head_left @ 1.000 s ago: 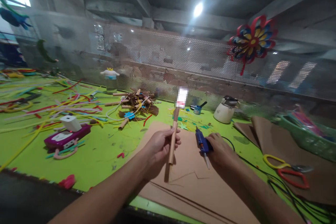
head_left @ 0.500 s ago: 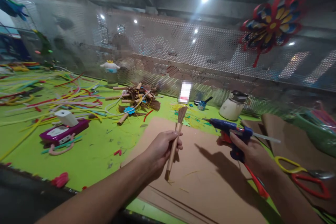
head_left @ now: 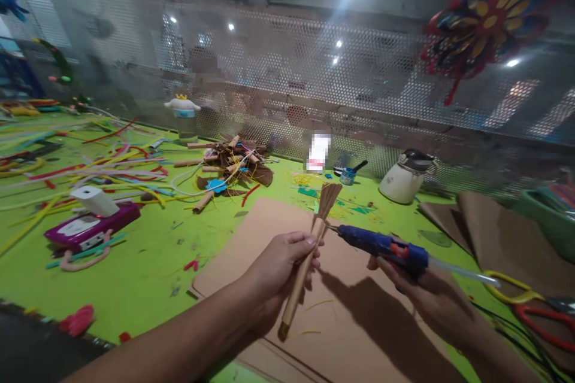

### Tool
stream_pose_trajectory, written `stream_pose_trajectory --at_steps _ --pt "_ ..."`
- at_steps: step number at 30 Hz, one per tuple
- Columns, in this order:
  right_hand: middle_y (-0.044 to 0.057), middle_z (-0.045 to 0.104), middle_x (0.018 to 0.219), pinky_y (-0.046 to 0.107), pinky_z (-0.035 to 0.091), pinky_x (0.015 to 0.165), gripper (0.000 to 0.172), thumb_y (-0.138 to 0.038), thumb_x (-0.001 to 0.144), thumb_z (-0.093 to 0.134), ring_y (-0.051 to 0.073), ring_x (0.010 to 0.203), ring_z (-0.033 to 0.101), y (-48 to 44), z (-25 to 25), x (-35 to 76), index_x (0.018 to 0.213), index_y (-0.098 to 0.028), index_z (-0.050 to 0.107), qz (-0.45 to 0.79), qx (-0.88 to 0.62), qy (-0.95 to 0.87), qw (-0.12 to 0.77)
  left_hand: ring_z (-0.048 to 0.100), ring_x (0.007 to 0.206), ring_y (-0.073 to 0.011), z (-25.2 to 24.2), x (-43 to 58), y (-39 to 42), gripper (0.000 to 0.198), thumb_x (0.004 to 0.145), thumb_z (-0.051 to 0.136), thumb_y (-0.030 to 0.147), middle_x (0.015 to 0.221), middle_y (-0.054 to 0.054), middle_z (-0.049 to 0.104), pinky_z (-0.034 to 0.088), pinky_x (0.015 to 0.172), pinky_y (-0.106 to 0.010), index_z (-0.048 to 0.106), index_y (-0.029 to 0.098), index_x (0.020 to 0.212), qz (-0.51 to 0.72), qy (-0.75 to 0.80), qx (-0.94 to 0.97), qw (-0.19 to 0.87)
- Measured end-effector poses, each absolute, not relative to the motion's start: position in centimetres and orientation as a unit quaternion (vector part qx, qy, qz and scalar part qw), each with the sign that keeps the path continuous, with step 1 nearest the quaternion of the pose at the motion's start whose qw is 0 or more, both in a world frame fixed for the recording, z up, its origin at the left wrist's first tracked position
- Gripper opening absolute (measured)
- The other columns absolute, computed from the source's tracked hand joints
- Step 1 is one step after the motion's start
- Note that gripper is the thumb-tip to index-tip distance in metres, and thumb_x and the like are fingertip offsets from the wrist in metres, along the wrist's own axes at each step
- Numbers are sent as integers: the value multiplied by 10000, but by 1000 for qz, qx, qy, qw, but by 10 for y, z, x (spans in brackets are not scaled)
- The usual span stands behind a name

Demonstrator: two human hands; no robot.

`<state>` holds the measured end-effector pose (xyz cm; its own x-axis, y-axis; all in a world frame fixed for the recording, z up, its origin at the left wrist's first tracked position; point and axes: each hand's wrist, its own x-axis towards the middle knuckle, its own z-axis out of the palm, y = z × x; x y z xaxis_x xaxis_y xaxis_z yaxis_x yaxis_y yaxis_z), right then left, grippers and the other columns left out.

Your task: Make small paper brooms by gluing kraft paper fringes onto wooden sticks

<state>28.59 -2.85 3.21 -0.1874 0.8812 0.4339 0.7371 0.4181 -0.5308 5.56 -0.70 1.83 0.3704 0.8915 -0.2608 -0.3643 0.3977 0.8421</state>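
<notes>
My left hand point(head_left: 287, 269) is closed around a rolled brown paper tube point(head_left: 297, 296) with a fringed, fanned-out paper top point(head_left: 330, 198), like a small paper broom. The tube is tilted, its top leaning right. In my right hand point(head_left: 417, 293) is a blue hot glue gun point(head_left: 384, 245), a clear glue stick point(head_left: 462, 272) poking out of its back end. Its nozzle points left, at the tube's upper end just below the fringe; whether it touches the paper I cannot tell. Beneath both hands lie stacked brown paper sheets point(head_left: 251, 239).
Scissors point(head_left: 516, 293) and folded brown paper point(head_left: 507, 245) lie at right. Behind stand a cream pot point(head_left: 406, 179) and a small blue jar point(head_left: 348, 176). A heap of brown paper rolls point(head_left: 233, 167), scattered pipe cleaners point(head_left: 103, 170) and a purple power strip point(head_left: 92, 227) occupy the left.
The glue gun has moved left, bringing its nozzle to the tube's upper end. My left hand has tilted the tube further right, and its fringe shows wider. The view has shifted slightly.
</notes>
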Motion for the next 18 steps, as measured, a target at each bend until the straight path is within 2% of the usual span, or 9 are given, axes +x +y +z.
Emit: stream_pose_trajectory --at_steps 4,10,18 --pt "60 653 719 307 516 639 324 -456 843 473 217 696 615 -30 37 280 769 -189 641 121 -512 -775 350 467 454 -69 21 55 -10 156 806 564 267 628 -5 503 368 430 -187 576 117 844 411 381 362 745" --pt "49 651 718 275 513 590 249 -404 840 478 197 643 611 -30 33 279 763 -200 597 105 -490 -784 367 446 432 -67 24 54 -13 175 786 584 311 622 14 488 345 406 -186 563 145 838 407 390 361 743" --pt "38 689 837 264 526 640 178 -314 850 481 204 759 643 -33 19 292 879 -215 625 106 -471 -815 321 410 402 -67 23 54 -14 233 765 591 383 573 31 459 319 390 -192 508 165 757 407 399 384 726"
